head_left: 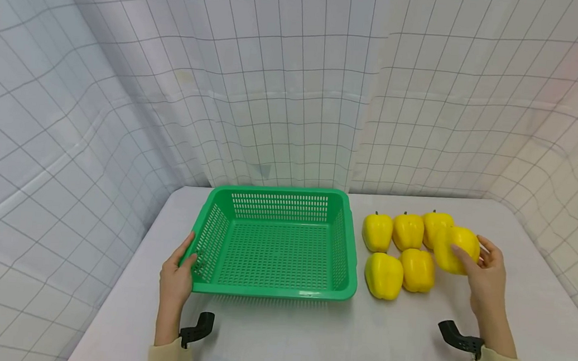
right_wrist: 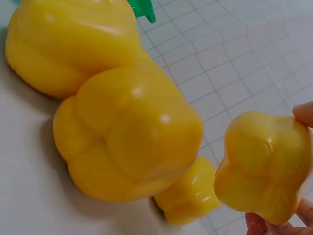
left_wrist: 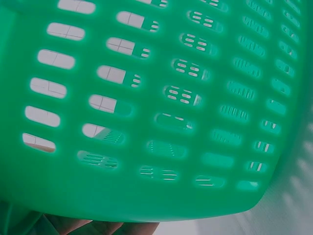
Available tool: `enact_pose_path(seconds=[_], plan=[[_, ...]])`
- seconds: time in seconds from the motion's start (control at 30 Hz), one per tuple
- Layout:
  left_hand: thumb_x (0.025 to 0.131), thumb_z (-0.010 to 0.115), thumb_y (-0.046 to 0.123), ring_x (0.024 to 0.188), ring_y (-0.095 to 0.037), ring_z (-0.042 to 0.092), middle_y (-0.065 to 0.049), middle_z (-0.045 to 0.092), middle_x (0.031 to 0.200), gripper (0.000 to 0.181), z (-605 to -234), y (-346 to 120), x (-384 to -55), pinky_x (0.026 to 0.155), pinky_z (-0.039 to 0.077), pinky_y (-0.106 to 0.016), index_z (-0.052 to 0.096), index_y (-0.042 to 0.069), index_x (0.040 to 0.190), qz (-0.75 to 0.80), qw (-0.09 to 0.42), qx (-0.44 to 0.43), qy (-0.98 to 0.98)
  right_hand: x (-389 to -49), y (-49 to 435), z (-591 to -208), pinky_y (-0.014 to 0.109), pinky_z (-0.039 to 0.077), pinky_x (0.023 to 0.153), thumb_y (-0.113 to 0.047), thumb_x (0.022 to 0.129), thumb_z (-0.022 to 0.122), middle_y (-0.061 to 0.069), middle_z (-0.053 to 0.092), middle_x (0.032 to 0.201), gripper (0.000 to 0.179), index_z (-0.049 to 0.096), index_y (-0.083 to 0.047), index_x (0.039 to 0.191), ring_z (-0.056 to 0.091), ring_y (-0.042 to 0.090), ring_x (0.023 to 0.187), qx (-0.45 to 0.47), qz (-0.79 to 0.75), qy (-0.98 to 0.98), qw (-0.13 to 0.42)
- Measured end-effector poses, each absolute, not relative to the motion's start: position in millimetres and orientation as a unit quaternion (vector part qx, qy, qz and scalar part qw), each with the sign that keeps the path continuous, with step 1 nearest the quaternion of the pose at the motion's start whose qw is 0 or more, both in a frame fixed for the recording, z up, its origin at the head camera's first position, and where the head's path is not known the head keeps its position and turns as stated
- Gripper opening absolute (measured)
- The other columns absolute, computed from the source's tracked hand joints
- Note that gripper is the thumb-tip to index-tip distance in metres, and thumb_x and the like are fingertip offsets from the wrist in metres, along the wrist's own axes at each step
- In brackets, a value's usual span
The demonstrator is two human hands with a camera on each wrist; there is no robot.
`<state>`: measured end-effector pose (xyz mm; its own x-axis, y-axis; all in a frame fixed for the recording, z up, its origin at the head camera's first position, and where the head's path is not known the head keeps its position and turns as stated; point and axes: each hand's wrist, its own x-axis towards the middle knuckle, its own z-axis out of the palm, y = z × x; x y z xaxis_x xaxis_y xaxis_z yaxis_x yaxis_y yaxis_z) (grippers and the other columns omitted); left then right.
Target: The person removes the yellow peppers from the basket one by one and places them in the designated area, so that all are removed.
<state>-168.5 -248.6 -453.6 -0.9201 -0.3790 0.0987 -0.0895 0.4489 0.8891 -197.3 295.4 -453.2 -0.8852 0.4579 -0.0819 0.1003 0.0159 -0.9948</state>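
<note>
A green perforated plastic basket (head_left: 271,292) stands on the white table, with bare mesh visible inside. My left hand (head_left: 176,276) grips its left side, thumb over the rim. The basket's slotted wall (left_wrist: 132,191) fills most of the left wrist view, where fingertips (left_wrist: 105,228) show at its lower edge. On the right, my right hand (head_left: 489,273) holds a yellow bell pepper (head_left: 457,249) between thumb and fingers, apparently raised off the table. That held pepper (right_wrist: 266,164) is at the right of the right wrist view, its lobed end facing the camera.
Several yellow bell peppers (head_left: 384,275) sit in two rows between the basket and my right hand, the back row with stems up. White grid-patterned curtains (head_left: 295,91) enclose the table (head_left: 308,344) at the back and sides. A black wrist mount (head_left: 459,339) sticks out from each wrist.
</note>
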Motion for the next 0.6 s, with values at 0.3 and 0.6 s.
enact_pose_path(seconds=[0.3,0.6], plan=[[0.100,0.045,0.014,0.135,-0.032,0.027,-0.009,0.036,0.147,0.045,-453.9,-249.0,-169.5,0.103,0.025,-0.055,0.042,0.021,0.145,-0.510,0.142,0.137,-0.837,-193.2,306.0,-471.7,0.009,0.039,0.066,-0.032,0.087,0.069,-0.004,0.034,0.111,0.074,0.033,-0.010,0.148,0.037,0.009,0.088,-0.244,0.617,-0.738,0.123],[0.100,0.046,0.014,0.136,-0.032,0.027,-0.007,0.036,0.147,0.045,-453.5,-248.8,-169.8,0.103,0.025,-0.054,0.042,0.022,0.145,-0.511,0.140,0.137,-0.837,-191.1,315.8,-490.7,0.009,0.037,0.069,-0.039,0.088,0.066,-0.005,0.040,0.112,0.074,0.035,-0.008,0.147,0.037,0.004,0.092,-0.250,0.621,-0.738,0.085]])
